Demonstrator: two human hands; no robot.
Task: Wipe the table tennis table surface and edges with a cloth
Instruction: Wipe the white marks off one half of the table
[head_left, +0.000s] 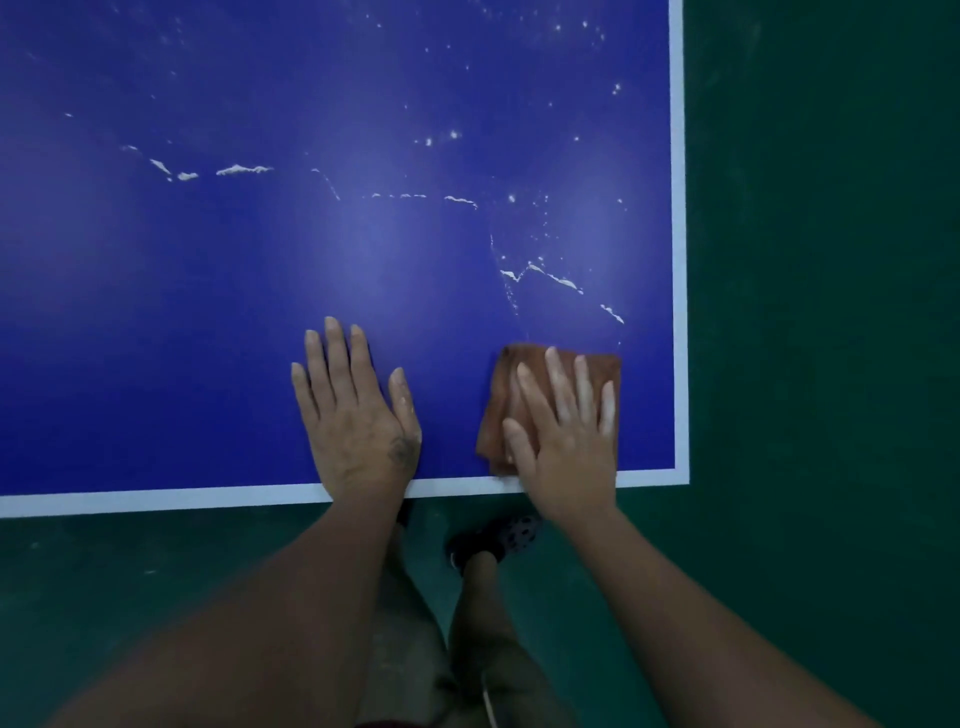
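The blue table tennis table (208, 322) fills the upper view, with a white border line along its near edge and right edge. A folded brown cloth (498, 400) lies near the table's near right corner. My right hand (566, 431) presses flat on the cloth with straight, spread fingers. My left hand (358, 415) rests flat on the bare blue surface to the left of the cloth, fingers straight. White streaks and specks of residue (556, 278) run across the surface beyond both hands.
Dark green floor (831, 364) surrounds the table at right and below. My legs and a dark shoe (498, 540) stand close under the near edge. The table's near right corner (681, 475) is just right of the cloth.
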